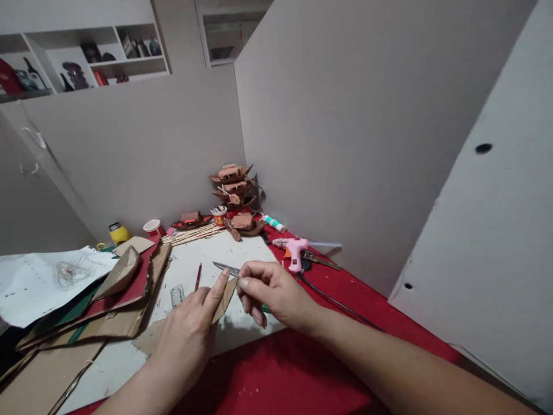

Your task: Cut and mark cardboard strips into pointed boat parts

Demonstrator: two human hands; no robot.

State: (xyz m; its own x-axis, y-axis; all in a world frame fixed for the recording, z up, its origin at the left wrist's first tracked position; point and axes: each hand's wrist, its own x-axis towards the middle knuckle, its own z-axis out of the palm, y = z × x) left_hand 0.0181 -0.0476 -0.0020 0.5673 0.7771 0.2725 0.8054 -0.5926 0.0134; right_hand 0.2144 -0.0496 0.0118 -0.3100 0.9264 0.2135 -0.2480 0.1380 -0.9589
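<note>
My left hand (190, 323) is closed on a piece of brown cardboard (225, 301) above the white board (254, 251), its index finger stretched along the cardboard's upper edge. The fingers of my right hand (270, 291) are wrapped round scissors (228, 268); the metal blades point left, just above the tip of my left index finger. A bit of green shows under my right hand. The far end of the cardboard meets my right fingertips.
Left are stacked cardboard sheets (116, 325) and white paper (47, 282). A pencil (198, 276) and a small ruler (177, 295) lie ahead. A pink glue gun (296, 252) is on the right. Model boats (233, 187) stand at the back, near wooden sticks (192, 235) and cups.
</note>
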